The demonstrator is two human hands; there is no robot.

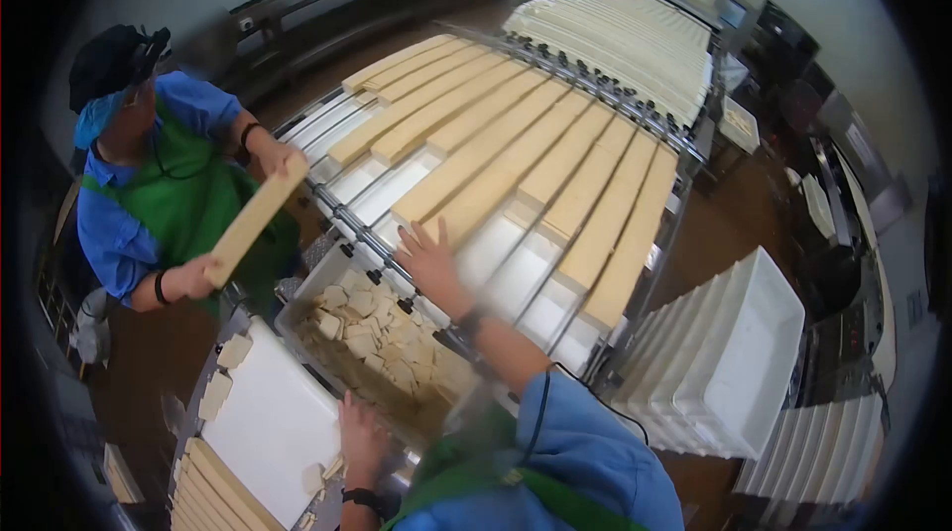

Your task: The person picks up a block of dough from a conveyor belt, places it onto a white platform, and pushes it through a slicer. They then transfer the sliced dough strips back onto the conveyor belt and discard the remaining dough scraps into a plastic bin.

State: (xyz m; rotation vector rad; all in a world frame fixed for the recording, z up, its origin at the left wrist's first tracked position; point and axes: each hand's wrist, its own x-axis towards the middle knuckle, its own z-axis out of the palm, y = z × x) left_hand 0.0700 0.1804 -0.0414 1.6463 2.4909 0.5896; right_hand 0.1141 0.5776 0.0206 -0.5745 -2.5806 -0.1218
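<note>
My right hand (433, 260) reaches forward with its fingers spread at the near end of a long beige slab (486, 159) on the conveyor. It seems to touch the slab's end, but contact is not clear. My left hand (363, 429) is lower down, fingers stretched out, between the white board (268, 422) and a bin (297, 318) of broken pale pieces (372, 328). Nothing shows in either hand. Across from me, a co-worker (188, 174) in a green apron holds a similar beige slab (256, 219) in both hands.
Metal rails (352, 219) edge the conveyor. More slabs (213, 491) lie by the white board, with scraps (234, 352) along its edge. Stacked white trays (744, 353) stand at the right. Pale sheets (615, 45) cover the conveyor's far part, behind a row of black knobs (595, 80).
</note>
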